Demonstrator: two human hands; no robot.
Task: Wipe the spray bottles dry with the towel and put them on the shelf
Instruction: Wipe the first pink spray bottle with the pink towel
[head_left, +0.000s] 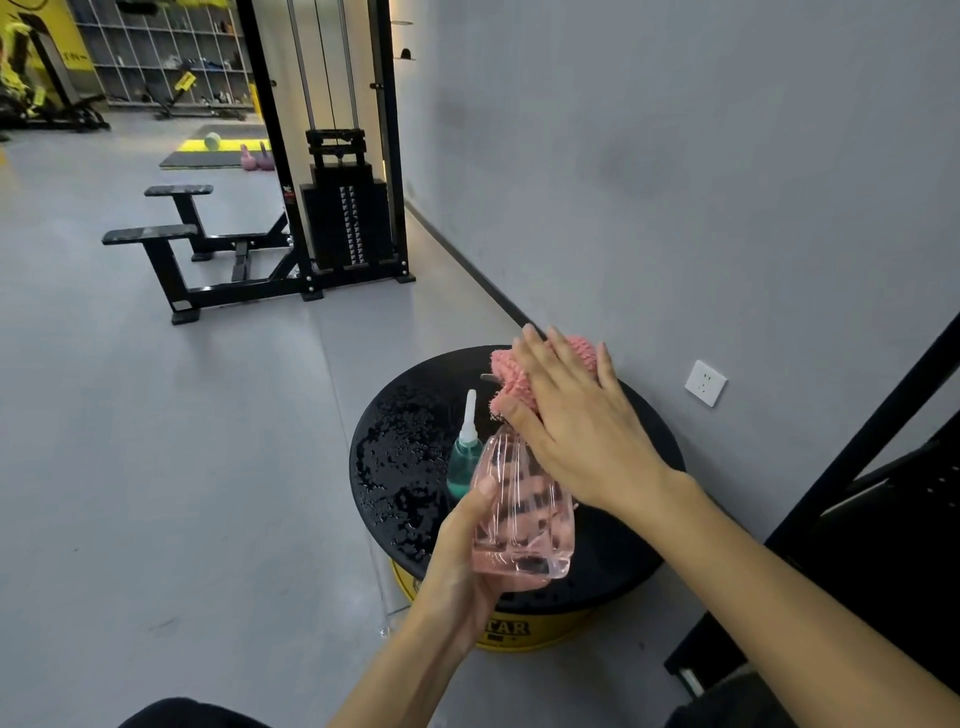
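From the head view, the left hand (467, 551) is wrapped around the lower body of the pink spray bottle (519, 514). The thumb lies on the near side, and the fingers curled round the back show through the clear plastic. The bottle is held up, tilted slightly, over the round black stool top (395, 457), which is beaded with water on its left half.

The right hand (566, 415) lies flat with straight fingers, pressing the pink towel (511, 376) down on the top of the bottle. Towel and palm cover the spray head completely, so its shape can't be made out. Whether the thumb pinches the cloth is hard to tell.

Just left of the pink bottle, a teal bottle (464, 462) stands upright on the stool, white nozzle up, its lower right side hidden behind the pink one. A dark frame (883, 467) is cut off at the right edge.
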